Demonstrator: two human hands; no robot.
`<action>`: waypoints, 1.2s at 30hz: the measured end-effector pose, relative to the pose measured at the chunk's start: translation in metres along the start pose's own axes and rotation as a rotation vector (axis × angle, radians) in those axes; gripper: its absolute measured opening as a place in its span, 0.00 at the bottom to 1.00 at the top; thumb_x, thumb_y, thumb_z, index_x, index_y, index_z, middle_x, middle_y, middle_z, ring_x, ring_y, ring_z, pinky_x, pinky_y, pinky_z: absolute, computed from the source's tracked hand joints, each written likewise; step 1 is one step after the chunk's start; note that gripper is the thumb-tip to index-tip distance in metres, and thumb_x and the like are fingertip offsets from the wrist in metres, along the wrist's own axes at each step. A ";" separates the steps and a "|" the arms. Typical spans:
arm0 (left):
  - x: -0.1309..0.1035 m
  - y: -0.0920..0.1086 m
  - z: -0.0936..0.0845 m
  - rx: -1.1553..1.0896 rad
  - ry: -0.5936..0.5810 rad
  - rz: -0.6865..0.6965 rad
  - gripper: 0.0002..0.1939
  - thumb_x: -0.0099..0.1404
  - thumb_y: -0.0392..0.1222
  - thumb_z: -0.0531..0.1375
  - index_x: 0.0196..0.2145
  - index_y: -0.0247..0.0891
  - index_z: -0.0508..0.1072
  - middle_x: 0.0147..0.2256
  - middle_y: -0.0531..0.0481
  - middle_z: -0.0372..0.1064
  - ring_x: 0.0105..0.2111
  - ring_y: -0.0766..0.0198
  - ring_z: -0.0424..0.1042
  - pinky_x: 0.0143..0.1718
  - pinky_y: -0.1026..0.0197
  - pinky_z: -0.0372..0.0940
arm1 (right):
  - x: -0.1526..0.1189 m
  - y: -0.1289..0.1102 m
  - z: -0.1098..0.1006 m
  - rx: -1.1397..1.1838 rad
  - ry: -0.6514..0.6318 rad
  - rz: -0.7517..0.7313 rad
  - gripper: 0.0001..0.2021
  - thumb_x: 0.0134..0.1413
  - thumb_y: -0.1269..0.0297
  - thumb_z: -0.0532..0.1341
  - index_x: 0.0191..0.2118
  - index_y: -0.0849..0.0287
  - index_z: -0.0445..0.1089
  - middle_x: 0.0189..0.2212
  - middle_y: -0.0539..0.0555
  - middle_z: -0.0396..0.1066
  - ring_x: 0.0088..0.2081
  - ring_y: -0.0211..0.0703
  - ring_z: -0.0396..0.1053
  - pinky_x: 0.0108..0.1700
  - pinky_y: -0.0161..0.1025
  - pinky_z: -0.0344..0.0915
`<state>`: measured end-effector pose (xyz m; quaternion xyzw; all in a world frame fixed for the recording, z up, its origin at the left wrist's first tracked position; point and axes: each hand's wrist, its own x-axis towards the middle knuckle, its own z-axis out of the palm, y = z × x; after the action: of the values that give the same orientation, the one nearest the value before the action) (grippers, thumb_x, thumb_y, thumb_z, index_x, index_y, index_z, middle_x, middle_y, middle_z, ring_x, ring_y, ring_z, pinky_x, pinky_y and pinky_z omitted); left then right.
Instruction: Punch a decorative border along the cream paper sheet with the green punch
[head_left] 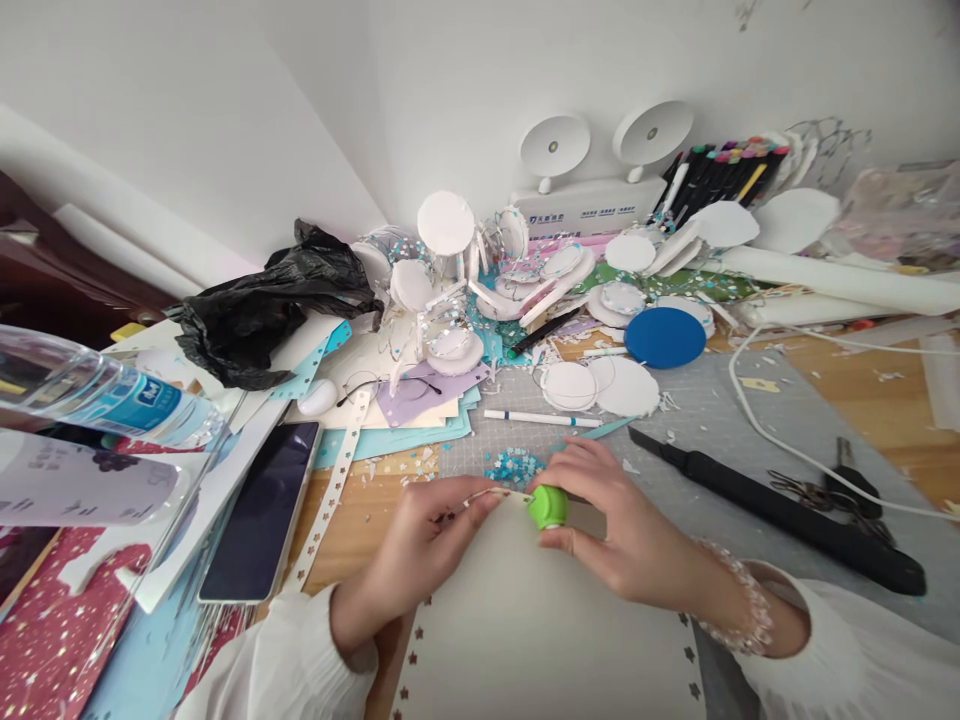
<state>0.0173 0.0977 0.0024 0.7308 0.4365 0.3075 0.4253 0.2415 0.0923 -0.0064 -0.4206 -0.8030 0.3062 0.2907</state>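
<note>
Above the bench (358,515), the left hand (424,530) pinched the paper (540,620), likely light and easily creased, by its edge; the right hand (619,515) gripped the stiff-looking punch (547,507) across its sides.

My hole punch (548,507) is bright green, the sheet (551,620) off-white with small punched flowers along its edges. Confetti (514,466) shows blue and white. I see a flat blue disc (665,337), black plastic bag (270,300), pale lilac paper (431,398), and red paper (56,610) speckled with what look like white stars.
</note>
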 end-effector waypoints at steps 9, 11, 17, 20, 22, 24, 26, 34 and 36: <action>0.010 0.049 0.002 0.687 -0.055 0.405 0.28 0.60 0.53 0.65 0.52 0.32 0.67 0.51 0.38 0.70 0.53 0.47 0.66 0.54 0.45 0.60 | -0.001 0.000 0.005 -0.060 0.010 -0.074 0.08 0.52 0.70 0.62 0.38 0.57 0.64 0.34 0.53 0.69 0.40 0.50 0.66 0.57 0.61 0.48; 0.016 0.054 0.006 0.815 -0.148 0.375 0.24 0.58 0.56 0.65 0.42 0.33 0.72 0.41 0.41 0.74 0.47 0.47 0.70 0.52 0.44 0.60 | -0.002 -0.003 0.006 -0.066 0.006 -0.082 0.07 0.50 0.71 0.62 0.36 0.57 0.63 0.32 0.53 0.68 0.38 0.49 0.65 0.56 0.60 0.50; 0.032 0.053 0.014 0.936 -0.310 0.243 0.18 0.55 0.55 0.65 0.26 0.36 0.70 0.26 0.48 0.72 0.30 0.56 0.72 0.42 0.51 0.62 | -0.004 -0.006 0.009 -0.102 0.015 -0.101 0.08 0.47 0.73 0.61 0.32 0.57 0.61 0.30 0.52 0.66 0.37 0.48 0.65 0.57 0.59 0.49; 0.034 0.053 0.013 0.960 -0.365 0.242 0.19 0.55 0.56 0.64 0.22 0.36 0.69 0.23 0.49 0.70 0.26 0.57 0.72 0.39 0.52 0.61 | -0.004 -0.004 0.009 -0.108 0.022 -0.110 0.09 0.45 0.73 0.61 0.30 0.57 0.59 0.29 0.51 0.65 0.36 0.48 0.64 0.56 0.60 0.50; 0.035 0.051 0.012 0.963 -0.384 0.266 0.21 0.55 0.58 0.63 0.22 0.36 0.69 0.22 0.49 0.70 0.25 0.57 0.72 0.38 0.53 0.60 | -0.005 -0.003 0.010 -0.103 0.034 -0.112 0.09 0.43 0.73 0.61 0.30 0.56 0.59 0.28 0.51 0.65 0.36 0.48 0.64 0.56 0.60 0.51; 0.036 0.049 0.011 0.952 -0.392 0.292 0.22 0.57 0.60 0.62 0.23 0.36 0.69 0.22 0.49 0.70 0.25 0.57 0.72 0.37 0.54 0.60 | -0.005 -0.002 0.011 -0.094 0.051 -0.114 0.09 0.43 0.73 0.61 0.30 0.56 0.59 0.28 0.51 0.65 0.36 0.48 0.64 0.57 0.60 0.51; 0.037 0.046 0.011 0.938 -0.392 0.308 0.23 0.58 0.60 0.61 0.23 0.36 0.69 0.22 0.49 0.70 0.25 0.57 0.72 0.36 0.54 0.60 | -0.005 -0.001 0.011 -0.084 0.063 -0.118 0.09 0.44 0.74 0.61 0.30 0.57 0.60 0.28 0.51 0.65 0.35 0.47 0.64 0.57 0.60 0.50; 0.036 0.047 0.007 0.918 -0.376 0.232 0.24 0.53 0.62 0.66 0.23 0.36 0.70 0.22 0.51 0.71 0.25 0.58 0.72 0.38 0.55 0.61 | -0.002 -0.001 0.012 -0.088 0.032 -0.110 0.08 0.45 0.74 0.62 0.31 0.58 0.62 0.28 0.51 0.65 0.36 0.47 0.65 0.59 0.59 0.48; 0.034 0.048 0.002 0.952 -0.403 0.203 0.25 0.50 0.64 0.67 0.24 0.36 0.71 0.21 0.51 0.71 0.25 0.57 0.72 0.36 0.56 0.61 | -0.002 -0.001 0.011 -0.071 0.029 -0.113 0.07 0.49 0.72 0.62 0.35 0.59 0.64 0.30 0.51 0.66 0.37 0.47 0.66 0.59 0.59 0.48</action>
<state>0.0518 0.1150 0.0473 0.9262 0.3647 -0.0319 0.0899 0.2344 0.0875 -0.0132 -0.3892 -0.8315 0.2544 0.3041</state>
